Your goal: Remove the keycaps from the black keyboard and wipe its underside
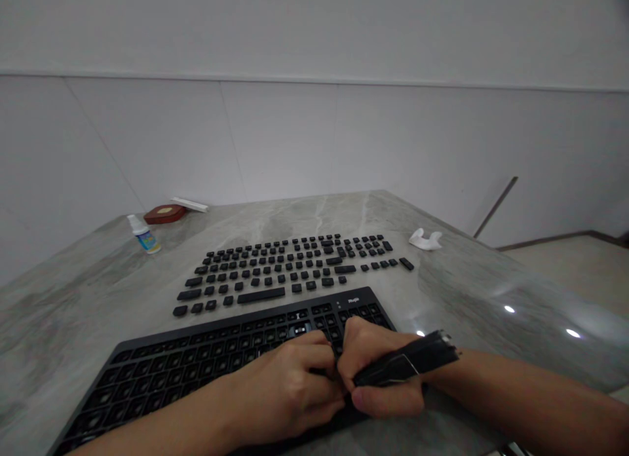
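A black keyboard (196, 358) without its keycaps lies at a slant in front of me, its bare switch sockets showing. My left hand (299, 384) rests over its right half, fingers curled, the tips hidden against my right hand. Whatever those fingers pinch is out of sight. My right hand (378, 371) is closed around a black stick-like tool (407, 361), whose ragged, light-flecked end points right and up. The tool's other end is hidden near the keyboard. Beyond the keyboard, loose black keycaps (260, 295) lie in rows on the marbled grey table (275, 220).
At the back left stand a white spray bottle (146, 236) with a blue label, a reddish-brown case (164, 213) and a thin white box (190, 204). A crumpled white tissue (425, 240) lies right of the keycaps. A white wall (295, 141) rises behind the table.
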Demonstrator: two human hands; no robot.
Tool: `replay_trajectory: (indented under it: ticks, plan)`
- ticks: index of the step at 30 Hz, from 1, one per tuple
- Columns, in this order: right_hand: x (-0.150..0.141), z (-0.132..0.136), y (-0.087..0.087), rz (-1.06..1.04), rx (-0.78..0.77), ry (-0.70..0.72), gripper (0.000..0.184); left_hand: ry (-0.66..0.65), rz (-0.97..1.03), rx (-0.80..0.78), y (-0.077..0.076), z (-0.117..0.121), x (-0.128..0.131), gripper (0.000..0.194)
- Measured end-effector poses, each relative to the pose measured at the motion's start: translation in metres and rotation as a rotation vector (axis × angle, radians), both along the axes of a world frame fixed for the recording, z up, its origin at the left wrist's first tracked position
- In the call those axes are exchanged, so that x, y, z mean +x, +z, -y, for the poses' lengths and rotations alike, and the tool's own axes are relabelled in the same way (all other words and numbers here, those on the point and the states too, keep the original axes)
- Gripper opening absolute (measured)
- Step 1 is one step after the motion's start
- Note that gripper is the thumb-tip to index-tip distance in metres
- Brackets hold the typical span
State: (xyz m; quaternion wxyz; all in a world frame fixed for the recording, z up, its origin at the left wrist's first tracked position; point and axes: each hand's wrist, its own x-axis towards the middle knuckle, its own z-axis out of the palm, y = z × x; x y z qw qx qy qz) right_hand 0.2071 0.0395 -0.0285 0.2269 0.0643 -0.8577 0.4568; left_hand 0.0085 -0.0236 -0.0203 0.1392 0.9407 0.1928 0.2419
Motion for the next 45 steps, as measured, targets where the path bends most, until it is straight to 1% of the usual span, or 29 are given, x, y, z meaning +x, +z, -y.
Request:
replay_trajectory:
  ticks: [4,7,12,17,21,24,29,37,41,45]
  plan:
    - [0.000,0.000,-0.001,0.035,0.029,-0.005,0.019,0.007,-0.010,-0.005,0.000,0.001,0.000,0.017]
    - [0.000,-0.001,0.000,0.049,-0.006,-0.003,0.017,0.007,-0.019,0.001,0.001,0.001,0.000,0.014]
    - [0.000,-0.001,0.000,-0.014,-0.041,-0.013,0.009,0.005,-0.022,-0.015,0.003,0.000,0.000,0.010]
    - [-0.001,0.001,-0.001,-0.057,-0.050,-0.059,0.018,0.002,-0.017,-0.023,0.002,0.000,0.001,0.011]
    - [-0.002,0.003,-0.001,-0.079,-0.051,-0.093,0.019,0.023,-0.022,-0.031,0.002,0.001,0.001,0.007]
    - [-0.003,0.004,-0.003,-0.082,-0.028,-0.126,0.017,0.021,-0.008,-0.028,0.002,0.001,0.001,0.009]
    - [-0.002,0.004,-0.007,-0.033,0.065,-0.152,0.013,0.023,0.045,-0.016,0.000,0.001,0.002,0.013]
    - [-0.002,0.003,-0.008,0.018,0.165,-0.137,0.016,0.026,0.086,-0.003,-0.002,0.000,0.001,0.018]
    - [-0.002,0.005,-0.008,0.053,0.169,-0.141,0.016,0.029,0.058,0.011,-0.001,0.000,0.001,0.018]
    - [-0.003,0.009,-0.003,0.003,0.129,-0.164,0.013,0.038,0.032,0.018,-0.002,0.000,0.001,0.019]
